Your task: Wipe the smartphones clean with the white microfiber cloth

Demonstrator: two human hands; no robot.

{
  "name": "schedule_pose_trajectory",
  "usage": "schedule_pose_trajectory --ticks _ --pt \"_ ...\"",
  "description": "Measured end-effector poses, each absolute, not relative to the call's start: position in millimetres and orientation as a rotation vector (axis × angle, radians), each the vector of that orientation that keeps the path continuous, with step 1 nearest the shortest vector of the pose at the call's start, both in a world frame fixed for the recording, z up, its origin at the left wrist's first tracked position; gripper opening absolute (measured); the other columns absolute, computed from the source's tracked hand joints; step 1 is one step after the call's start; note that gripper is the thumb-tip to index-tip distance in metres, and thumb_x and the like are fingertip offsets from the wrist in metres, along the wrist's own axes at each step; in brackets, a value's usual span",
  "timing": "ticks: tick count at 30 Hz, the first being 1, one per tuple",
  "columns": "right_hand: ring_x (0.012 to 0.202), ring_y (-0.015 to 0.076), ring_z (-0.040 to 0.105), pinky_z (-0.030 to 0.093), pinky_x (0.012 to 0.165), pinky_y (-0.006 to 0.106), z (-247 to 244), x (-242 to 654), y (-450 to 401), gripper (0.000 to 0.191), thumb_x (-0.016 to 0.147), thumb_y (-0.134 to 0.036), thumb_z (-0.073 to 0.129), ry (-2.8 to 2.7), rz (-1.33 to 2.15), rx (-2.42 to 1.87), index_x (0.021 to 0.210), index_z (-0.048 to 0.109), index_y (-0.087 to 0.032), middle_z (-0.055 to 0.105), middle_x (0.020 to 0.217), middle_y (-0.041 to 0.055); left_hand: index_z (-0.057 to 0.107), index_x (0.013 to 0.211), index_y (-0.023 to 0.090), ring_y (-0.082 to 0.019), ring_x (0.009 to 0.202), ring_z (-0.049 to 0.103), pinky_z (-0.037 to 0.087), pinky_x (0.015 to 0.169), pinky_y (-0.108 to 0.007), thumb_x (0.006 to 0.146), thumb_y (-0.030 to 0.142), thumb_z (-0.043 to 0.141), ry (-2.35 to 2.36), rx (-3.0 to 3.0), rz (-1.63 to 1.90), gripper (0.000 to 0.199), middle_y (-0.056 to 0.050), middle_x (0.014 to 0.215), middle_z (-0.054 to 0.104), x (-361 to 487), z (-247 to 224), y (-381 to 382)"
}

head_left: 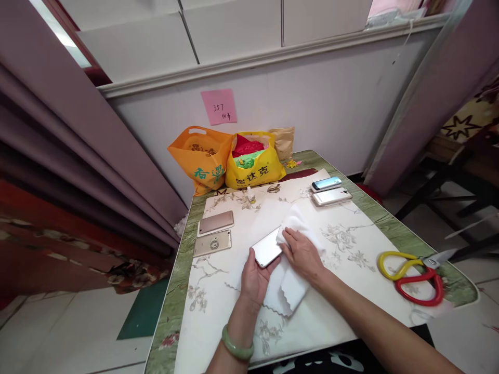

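Well, you have the green-patterned table (pixel 176 311) in front of you, and over most of it lies a white flowered cover (pixel 218 337). Taking the phone in your hands as the dial's centre, the orange bag (pixel 205 163) stands at eleven o'clock, the yellow bag (pixel 255 169) beside it near twelve, with red and green stuff in its mouth. Your white cloth (pixel 290 291) spreads under and around the phone, its wavy edge towards six. At three lie the big scissors (pixel 415 278), blades open, one handle loop yellow, one red. Your right hand (pixel 304 254) grips a fold of cloth against the phone's far right end, fingers bunched together. Your left hand (pixel 255 278) cradles the near left end, thumb along the edge, fingers underneath. The phone (pixel 267 248) itself is tilted between them, pale face up. Two phones (pixel 212 242) lie between nine and ten; another two (pixel 332 196) between one and two. Smallest, a little bottle (pixel 250 195) stands between eleven and twelve.
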State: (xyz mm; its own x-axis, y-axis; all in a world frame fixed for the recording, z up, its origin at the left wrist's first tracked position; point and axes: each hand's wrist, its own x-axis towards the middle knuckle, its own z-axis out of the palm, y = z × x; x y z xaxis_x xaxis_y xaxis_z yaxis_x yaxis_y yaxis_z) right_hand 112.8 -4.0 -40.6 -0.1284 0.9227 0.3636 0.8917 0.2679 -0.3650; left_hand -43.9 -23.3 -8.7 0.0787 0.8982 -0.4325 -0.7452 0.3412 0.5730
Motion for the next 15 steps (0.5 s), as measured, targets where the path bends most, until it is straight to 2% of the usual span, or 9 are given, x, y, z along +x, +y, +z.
schedule_pose_trajectory --ticks 3,6,9,12,15 --pt "0.105 0.0212 0.063 0.051 0.091 0.035 -29.5 127.6 -7.1 0.031 0.094 -0.031 0.044 -1.896 0.126 -1.577 0.113 0.066 -0.022 0.066 0.12 0.0066 0.064 0.108 0.009 -0.031 0.112 0.061 0.051 0.095 -0.051 0.086 0.031 0.061 0.894 0.229 1.256 0.031 -0.018 0.124 0.063 -43.3 -9.8 -24.0" --pt "0.094 0.0183 0.066 0.052 0.082 0.03 -7.2 155.9 -8.0 0.027 0.092 -0.036 0.049 -1.675 0.125 -1.554 0.103 0.07 -0.024 0.068 0.113 0.0045 0.065 0.103 0.011 -0.028 0.106 0.064 0.052 0.094 -0.051 0.084 0.027 0.065 0.911 0.228 1.264 0.025 -0.016 0.117 0.066 -42.7 -10.4 -24.9" --pt "0.079 0.0175 0.065 0.05 0.068 0.027 16.3 191.5 -10.2 0.032 0.09 -0.046 0.051 -1.44 0.026 -1.645 0.099 0.071 -0.022 0.07 0.099 0.0053 0.065 0.099 0.012 -0.027 0.102 0.065 0.052 0.094 -0.051 0.083 0.025 0.065 0.916 0.232 1.278 0.021 -0.013 0.112 0.068 -42.9 -10.8 -25.4" --pt "0.064 0.0148 0.06 0.044 0.064 0.025 28.8 223.9 -15.0 0.036 0.091 -0.049 0.049 -1.393 -0.05 -1.717 0.099 0.071 -0.022 0.07 0.088 0.0044 0.065 0.097 0.012 -0.026 0.101 0.065 0.052 0.093 -0.052 0.083 0.023 0.065 0.924 0.223 1.293 0.018 -0.013 0.109 0.069 -43.9 -12.1 -25.1" --pt "0.06 0.0153 0.058 0.04 0.06 0.026 29.5 247.7 -18.8 0.04 0.091 -0.05 0.046 -1.336 -0.087 -1.82 0.098 0.071 -0.02 0.07 0.083 0.0056 0.064 0.098 0.012 -0.026 0.104 0.064 0.053 0.093 -0.053 0.084 0.022 0.064 0.919 0.22 1.297 0.018 -0.014 0.111 0.068 -44.6 -12.6 -24.5"
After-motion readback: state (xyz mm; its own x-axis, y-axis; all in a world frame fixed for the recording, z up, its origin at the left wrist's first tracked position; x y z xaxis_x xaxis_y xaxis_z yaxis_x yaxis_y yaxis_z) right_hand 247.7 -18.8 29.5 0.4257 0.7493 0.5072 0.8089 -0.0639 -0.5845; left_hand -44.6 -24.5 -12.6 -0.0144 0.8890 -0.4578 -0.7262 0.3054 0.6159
